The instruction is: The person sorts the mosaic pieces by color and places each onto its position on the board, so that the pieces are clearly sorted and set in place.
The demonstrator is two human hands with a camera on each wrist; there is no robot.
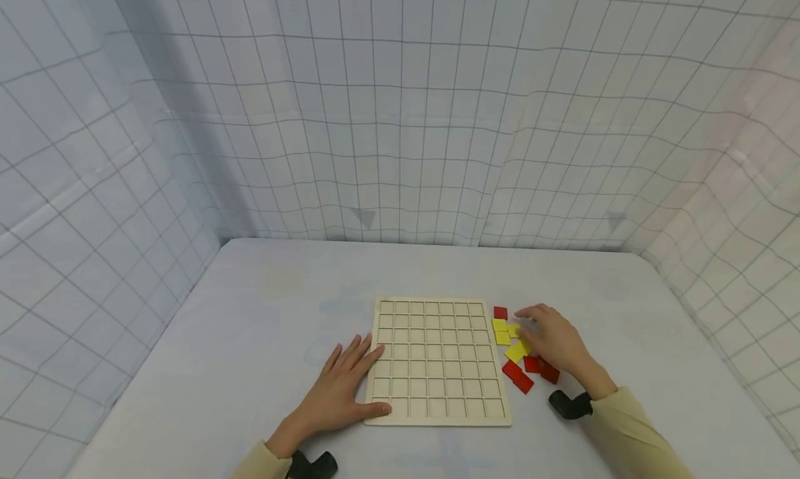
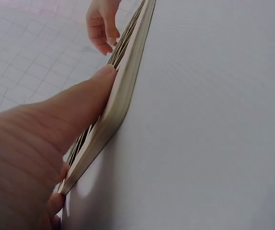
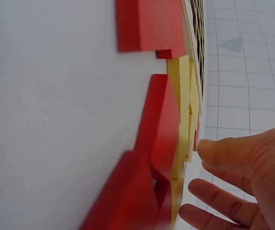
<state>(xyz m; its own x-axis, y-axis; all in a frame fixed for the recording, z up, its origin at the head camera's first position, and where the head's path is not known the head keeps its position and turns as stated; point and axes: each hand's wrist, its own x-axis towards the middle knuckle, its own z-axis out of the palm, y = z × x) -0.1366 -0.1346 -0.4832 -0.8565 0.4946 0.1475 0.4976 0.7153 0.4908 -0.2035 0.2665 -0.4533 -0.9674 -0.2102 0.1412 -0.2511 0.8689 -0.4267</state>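
A pale wooden board (image 1: 437, 369) divided into square cells lies flat on the table, its cells bare. My left hand (image 1: 340, 389) rests at its left edge with fingers spread; the left wrist view shows the thumb (image 2: 87, 96) lying over the rim. My right hand (image 1: 555, 340) is over the square tiles to the right of the board, fingers loosely bent and nothing visible in them. Several yellow tiles (image 1: 515, 353) lie nearest the hand, partly hidden by it. Red tiles (image 1: 512, 370) lie closer to me, and one more red tile (image 1: 501, 312) sits at the far end.
The white tabletop (image 1: 262, 340) stretches around the board. White sheets with a dark grid (image 1: 387, 118) stand behind it and on both sides. A black wrist device (image 1: 570, 404) sits below the right hand, and another black device (image 1: 312, 465) below the left.
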